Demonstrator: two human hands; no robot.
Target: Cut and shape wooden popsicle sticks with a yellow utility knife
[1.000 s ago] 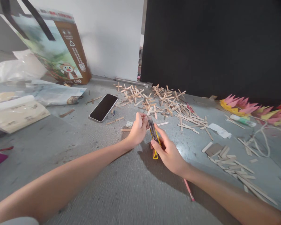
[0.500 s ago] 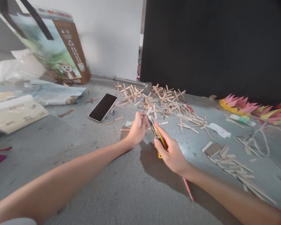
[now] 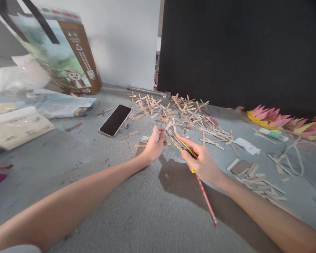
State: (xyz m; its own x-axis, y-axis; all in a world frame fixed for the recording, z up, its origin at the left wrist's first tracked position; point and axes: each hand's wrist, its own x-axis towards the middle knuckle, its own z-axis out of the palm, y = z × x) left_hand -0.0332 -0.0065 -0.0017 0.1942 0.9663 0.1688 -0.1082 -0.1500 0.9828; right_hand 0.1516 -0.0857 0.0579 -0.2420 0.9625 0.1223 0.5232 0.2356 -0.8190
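Note:
My left hand [image 3: 155,144] is closed, pinching a small wooden stick [image 3: 169,126] whose pale end sticks out toward the right. Wrapped round a yellow and black utility knife [image 3: 184,147] is my right hand [image 3: 202,162], and the knife's tip points up and left, right beside the stick. Whether the blade touches the wood is too small to tell. A pink pencil [image 3: 206,200] lies on the grey table below my right hand. Behind both hands spreads a pile of wooden sticks [image 3: 184,107], many of them crossed.
A phone [image 3: 116,120] lies left of the pile. Farther left are plastic packages [image 3: 23,128] and a printed bag [image 3: 65,59]. On the right are more loose sticks [image 3: 258,181], a glue tube [image 3: 273,135], a white cord [image 3: 300,158] and pink and yellow paper shapes [image 3: 271,117].
My right hand has moved a little to the right with the knife, which now lies at a flatter angle. More of the pink pencil shows. My left hand has barely moved.

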